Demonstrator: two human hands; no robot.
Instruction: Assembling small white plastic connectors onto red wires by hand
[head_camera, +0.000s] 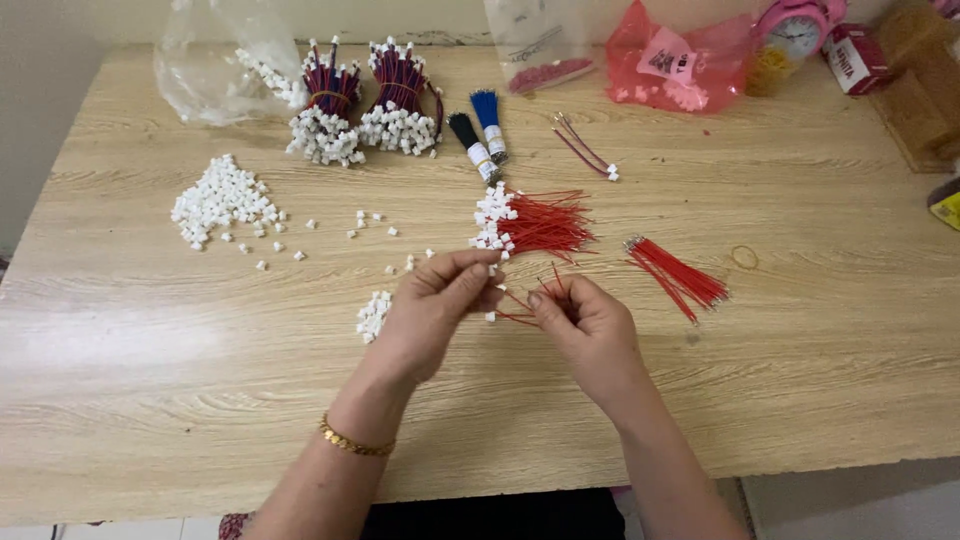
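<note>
My left hand (432, 305) pinches a small white plastic connector between thumb and fingertips at the middle of the wooden table (150, 380). My right hand (585, 325) holds a few thin red wires (515, 315) whose ends point toward that connector. Just beyond my hands lies a bunch of red wires fitted with white connectors (530, 222). A loose bundle of bare red wires (678, 272) lies to the right of my right hand.
A heap of white connectors (220, 200) lies at left, a smaller heap (373, 315) near my left wrist. Finished red-and-blue bundles (365, 105), black and blue wire bundles (480, 135), plastic bags (215, 60), a pink clock (795, 35) and a rubber band (745, 257) sit farther back.
</note>
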